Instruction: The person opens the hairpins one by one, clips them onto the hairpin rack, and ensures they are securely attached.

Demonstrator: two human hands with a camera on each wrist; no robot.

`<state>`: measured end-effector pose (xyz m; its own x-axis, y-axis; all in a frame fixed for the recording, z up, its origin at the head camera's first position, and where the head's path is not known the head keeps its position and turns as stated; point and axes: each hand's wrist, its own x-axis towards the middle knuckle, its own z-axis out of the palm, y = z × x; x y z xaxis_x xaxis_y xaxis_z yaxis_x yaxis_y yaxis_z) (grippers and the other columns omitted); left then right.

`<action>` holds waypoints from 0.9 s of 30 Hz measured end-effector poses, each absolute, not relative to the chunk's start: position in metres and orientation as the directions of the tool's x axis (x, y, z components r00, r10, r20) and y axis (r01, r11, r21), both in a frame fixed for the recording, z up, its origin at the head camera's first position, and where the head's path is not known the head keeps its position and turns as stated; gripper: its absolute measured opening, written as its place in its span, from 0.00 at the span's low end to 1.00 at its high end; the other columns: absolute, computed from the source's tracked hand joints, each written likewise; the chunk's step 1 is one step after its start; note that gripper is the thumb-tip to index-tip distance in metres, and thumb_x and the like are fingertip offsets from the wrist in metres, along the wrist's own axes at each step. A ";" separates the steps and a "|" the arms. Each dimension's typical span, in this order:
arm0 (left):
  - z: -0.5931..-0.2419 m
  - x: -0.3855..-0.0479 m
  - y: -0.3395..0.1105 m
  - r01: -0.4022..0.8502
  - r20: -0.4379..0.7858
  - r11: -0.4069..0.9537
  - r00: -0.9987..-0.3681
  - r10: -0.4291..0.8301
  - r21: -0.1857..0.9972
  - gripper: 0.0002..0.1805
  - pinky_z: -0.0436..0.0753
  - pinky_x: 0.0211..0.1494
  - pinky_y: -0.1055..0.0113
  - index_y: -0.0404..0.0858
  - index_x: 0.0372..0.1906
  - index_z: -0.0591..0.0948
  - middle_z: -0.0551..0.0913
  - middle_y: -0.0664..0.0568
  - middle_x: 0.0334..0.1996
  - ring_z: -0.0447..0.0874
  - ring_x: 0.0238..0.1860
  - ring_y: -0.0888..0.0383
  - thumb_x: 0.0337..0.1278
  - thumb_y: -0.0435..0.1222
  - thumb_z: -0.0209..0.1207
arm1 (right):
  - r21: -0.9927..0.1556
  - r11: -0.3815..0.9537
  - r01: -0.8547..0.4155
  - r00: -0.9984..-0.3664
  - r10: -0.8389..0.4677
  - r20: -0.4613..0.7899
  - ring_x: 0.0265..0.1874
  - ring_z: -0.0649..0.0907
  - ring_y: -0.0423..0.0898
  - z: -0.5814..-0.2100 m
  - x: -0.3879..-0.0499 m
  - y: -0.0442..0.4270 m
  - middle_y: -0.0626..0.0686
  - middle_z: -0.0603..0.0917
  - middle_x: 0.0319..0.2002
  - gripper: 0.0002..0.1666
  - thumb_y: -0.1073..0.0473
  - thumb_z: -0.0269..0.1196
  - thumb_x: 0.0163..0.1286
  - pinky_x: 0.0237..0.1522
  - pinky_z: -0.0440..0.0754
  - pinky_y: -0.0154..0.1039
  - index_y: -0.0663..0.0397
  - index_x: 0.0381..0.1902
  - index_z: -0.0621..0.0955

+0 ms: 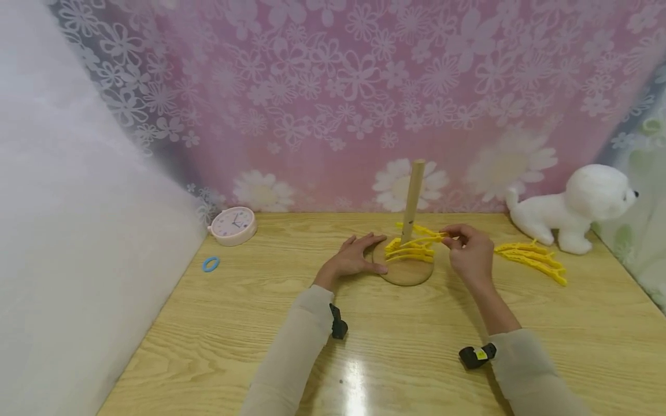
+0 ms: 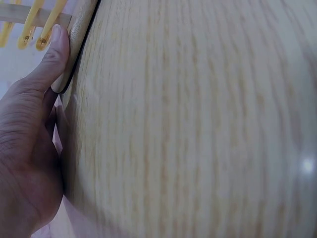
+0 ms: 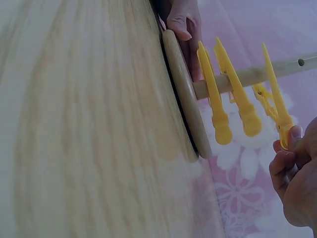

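Fingers of the right hand (image 1: 472, 257) pinched a slender yellow plastic clip (image 3: 274, 88) near a cylindrical wooden post (image 1: 414, 193); the left hand (image 1: 356, 256), fingers apart, touched the round base (image 1: 408, 274).

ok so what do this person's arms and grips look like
Long, pale beige fabric sleeves cover both arms. A small black device sits by the left cuff; a second black device, with a yellow patch, sits by the right. The left grip and right grip are gloveless; no cables show.
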<state>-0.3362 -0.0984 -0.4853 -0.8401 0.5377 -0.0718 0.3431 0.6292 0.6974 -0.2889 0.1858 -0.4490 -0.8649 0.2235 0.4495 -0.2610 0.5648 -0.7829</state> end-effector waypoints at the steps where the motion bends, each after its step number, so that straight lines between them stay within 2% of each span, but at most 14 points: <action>1: -0.486 -0.336 -0.098 0.340 -0.072 0.629 -0.841 0.535 0.699 0.50 0.36 0.85 0.46 0.58 0.83 0.60 0.49 0.53 0.85 0.31 0.85 0.46 0.60 0.55 0.72 | -0.782 0.563 -0.266 -0.861 0.227 0.456 0.18 0.72 0.36 -0.450 -0.289 0.184 0.60 0.89 0.31 0.12 0.77 0.64 0.66 0.13 0.59 0.27 0.60 0.39 0.90; 10: -0.484 -0.337 -0.099 0.355 -0.062 0.619 -0.834 0.548 0.700 0.50 0.34 0.85 0.49 0.55 0.83 0.61 0.50 0.50 0.85 0.34 0.85 0.46 0.59 0.55 0.73 | -0.795 0.547 -0.263 -0.883 0.196 0.427 0.20 0.73 0.40 -0.455 -0.289 0.170 0.59 0.90 0.33 0.11 0.75 0.66 0.67 0.13 0.59 0.28 0.58 0.40 0.90; 27: -0.486 -0.337 -0.097 0.347 -0.075 0.648 -0.845 0.530 0.678 0.50 0.36 0.85 0.49 0.56 0.83 0.60 0.50 0.53 0.85 0.34 0.85 0.47 0.59 0.56 0.72 | -0.811 0.522 -0.263 -0.929 0.091 0.360 0.17 0.72 0.39 -0.452 -0.281 0.172 0.60 0.89 0.40 0.11 0.71 0.67 0.71 0.11 0.64 0.31 0.57 0.47 0.89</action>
<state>-0.3367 -0.0974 -0.4864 -0.8445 0.5302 -0.0749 0.3469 0.6483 0.6778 -0.2805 0.1720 -0.4522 -0.9287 0.0906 0.3595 -0.2632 0.5220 -0.8113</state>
